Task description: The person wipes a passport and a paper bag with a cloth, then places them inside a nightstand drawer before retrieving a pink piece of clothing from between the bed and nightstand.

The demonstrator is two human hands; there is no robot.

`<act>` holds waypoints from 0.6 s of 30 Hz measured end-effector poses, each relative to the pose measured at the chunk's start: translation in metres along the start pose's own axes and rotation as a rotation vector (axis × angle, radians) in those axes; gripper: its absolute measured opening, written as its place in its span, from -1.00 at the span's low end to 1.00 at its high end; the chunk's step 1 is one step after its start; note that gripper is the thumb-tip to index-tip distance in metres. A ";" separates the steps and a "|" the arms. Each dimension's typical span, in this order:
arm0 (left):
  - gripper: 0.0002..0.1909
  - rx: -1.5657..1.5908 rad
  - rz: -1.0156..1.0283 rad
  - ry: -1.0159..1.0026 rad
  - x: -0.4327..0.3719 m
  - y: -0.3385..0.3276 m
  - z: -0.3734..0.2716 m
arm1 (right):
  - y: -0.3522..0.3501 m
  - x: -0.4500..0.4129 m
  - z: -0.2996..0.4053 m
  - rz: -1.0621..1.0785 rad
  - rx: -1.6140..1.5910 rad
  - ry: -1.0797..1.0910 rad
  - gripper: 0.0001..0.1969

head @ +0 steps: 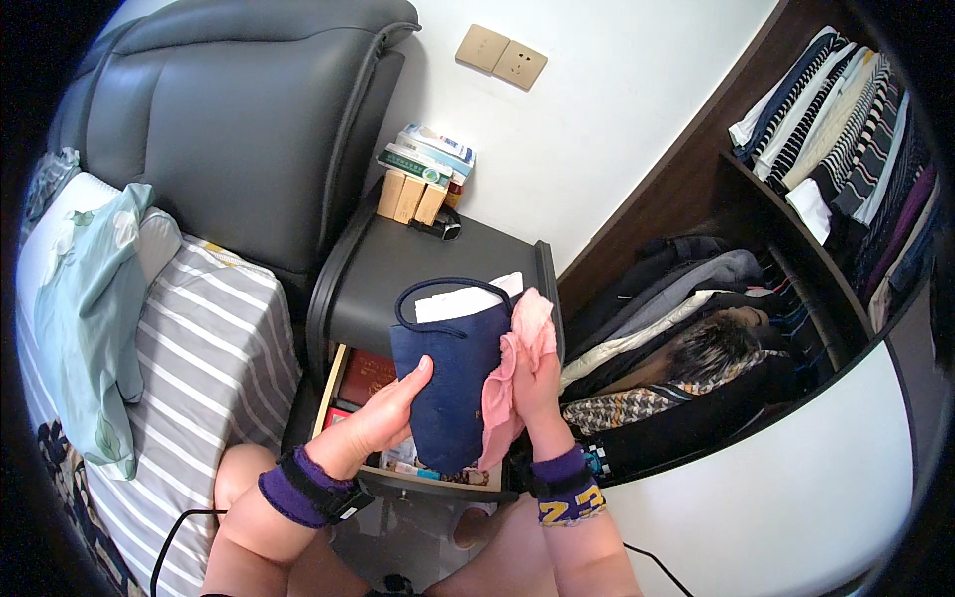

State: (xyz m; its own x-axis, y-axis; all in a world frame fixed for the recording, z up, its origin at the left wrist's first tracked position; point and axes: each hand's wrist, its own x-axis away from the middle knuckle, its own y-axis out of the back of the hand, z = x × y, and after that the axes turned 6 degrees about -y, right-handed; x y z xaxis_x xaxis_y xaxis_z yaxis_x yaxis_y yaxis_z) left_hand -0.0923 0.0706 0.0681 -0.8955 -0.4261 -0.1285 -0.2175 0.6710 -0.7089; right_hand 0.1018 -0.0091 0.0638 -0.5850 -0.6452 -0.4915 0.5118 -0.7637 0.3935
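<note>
A dark blue paper gift bag (455,380) with a cord handle hangs over the open drawer, its mouth tilted away from me. White paper (456,307) sticks out of the top. My left hand (388,410) holds the bag's left side, thumb on the front. In my right hand (539,388) is a crumpled pink cloth (498,395), pressed along the bag's right edge; whether those fingers also grip the bag is hidden. Below, the nightstand drawer (448,483) stands pulled out, with a dark red booklet or box (367,377) and several small items inside.
On the black nightstand (477,250) stand several small boxes (410,195) and a black watch-like object (446,225). A striped bed (216,321) with a black headboard (239,112) is at left. To the right, an open wardrobe holds hanging clothes (671,328) and folded clothes (835,134).
</note>
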 end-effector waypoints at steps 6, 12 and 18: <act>-0.40 0.016 -0.039 -0.003 -0.002 0.008 0.001 | -0.009 0.016 0.018 -0.077 -0.122 -0.111 -0.53; -0.42 0.007 -0.091 0.001 -0.001 0.004 0.002 | -0.029 0.028 0.034 -0.063 0.017 0.142 -0.55; -0.43 -0.079 -0.050 -0.106 -0.002 0.019 0.008 | -0.052 0.054 0.066 0.167 0.223 0.522 -0.59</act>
State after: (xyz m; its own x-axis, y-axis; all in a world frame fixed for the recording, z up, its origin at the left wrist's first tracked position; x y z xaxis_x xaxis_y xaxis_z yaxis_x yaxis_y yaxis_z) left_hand -0.0913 0.0795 0.0489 -0.8378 -0.5190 -0.1694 -0.2948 0.6912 -0.6598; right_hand 0.0018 -0.0062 0.0682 -0.0922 -0.7045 -0.7037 0.3922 -0.6753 0.6246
